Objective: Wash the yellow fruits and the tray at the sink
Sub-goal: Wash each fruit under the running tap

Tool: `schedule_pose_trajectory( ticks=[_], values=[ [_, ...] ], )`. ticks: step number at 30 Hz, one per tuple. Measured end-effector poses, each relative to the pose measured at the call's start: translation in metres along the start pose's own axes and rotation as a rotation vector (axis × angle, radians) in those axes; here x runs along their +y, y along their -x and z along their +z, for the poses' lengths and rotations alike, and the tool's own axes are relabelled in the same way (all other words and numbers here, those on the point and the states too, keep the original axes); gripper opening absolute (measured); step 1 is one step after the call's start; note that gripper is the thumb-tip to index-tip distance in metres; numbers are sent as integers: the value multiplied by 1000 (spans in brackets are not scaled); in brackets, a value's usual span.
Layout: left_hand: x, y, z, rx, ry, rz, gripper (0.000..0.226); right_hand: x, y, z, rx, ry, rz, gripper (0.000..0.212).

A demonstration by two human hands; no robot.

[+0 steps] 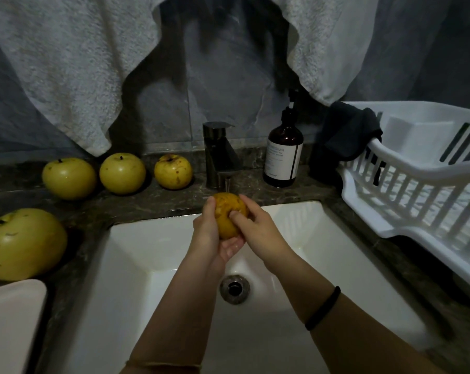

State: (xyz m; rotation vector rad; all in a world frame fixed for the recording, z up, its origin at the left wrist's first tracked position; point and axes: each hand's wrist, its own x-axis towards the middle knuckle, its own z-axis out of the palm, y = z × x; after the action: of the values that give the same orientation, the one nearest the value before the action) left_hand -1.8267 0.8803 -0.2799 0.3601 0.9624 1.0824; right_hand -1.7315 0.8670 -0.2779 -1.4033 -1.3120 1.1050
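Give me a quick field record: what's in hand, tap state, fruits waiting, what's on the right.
in hand: yellow fruit, gripped by left hand and right hand
position: over the sink, under the faucet
water: thin stream running
waiting: four counter fruits, left of the faucet
right side: soap bottle, dish rack
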Motion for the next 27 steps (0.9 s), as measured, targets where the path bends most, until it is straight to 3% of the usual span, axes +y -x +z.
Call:
schedule_pose_trajectory(
  ticks=[5,13,22,27],
  values=[
    [-3,2,3,21,-70,24,54,-4,3,-3,-35,-31,-14,57],
    [-3,0,1,28,-62,-8,61,2,-1,3,-63,17,-38,59],
    [-4,4,0,-43,-2,-19,78,9,-3,4,74,75,-100,49],
    [-3,8,-1,-93,72,-64,69,7,-2,6,126,109,-130,43]
  ],
)
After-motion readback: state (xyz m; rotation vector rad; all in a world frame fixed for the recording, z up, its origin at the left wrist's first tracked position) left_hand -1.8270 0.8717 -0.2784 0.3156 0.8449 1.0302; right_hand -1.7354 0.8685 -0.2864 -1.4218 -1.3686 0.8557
